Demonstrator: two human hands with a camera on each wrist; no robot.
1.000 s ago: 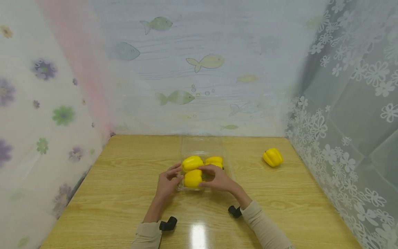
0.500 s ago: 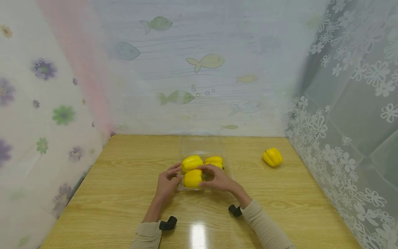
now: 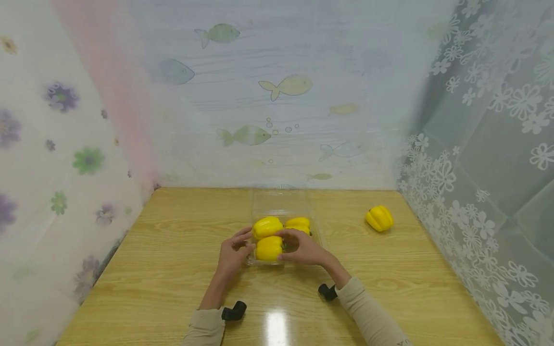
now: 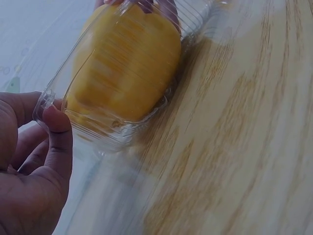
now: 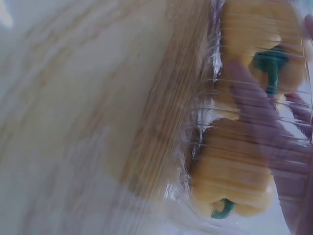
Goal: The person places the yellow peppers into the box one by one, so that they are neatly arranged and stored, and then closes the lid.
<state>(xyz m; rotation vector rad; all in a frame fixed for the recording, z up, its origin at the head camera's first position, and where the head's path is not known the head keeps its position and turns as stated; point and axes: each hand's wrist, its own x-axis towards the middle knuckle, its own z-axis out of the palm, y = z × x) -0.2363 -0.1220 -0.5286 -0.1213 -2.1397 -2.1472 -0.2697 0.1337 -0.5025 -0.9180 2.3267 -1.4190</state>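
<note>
Creased beige left sleeve (image 3: 206,327) and right sleeve (image 3: 368,310), 1 black elbow-shaped piece (image 3: 234,311) beside each

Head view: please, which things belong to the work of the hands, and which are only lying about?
In the work:
clear box, pinched at its edge by the left fingers
front pepper, held by the right fingers
back left pepper and back right pepper, in the box

Lying about:
lone pepper, untouched on the table at the right
</note>
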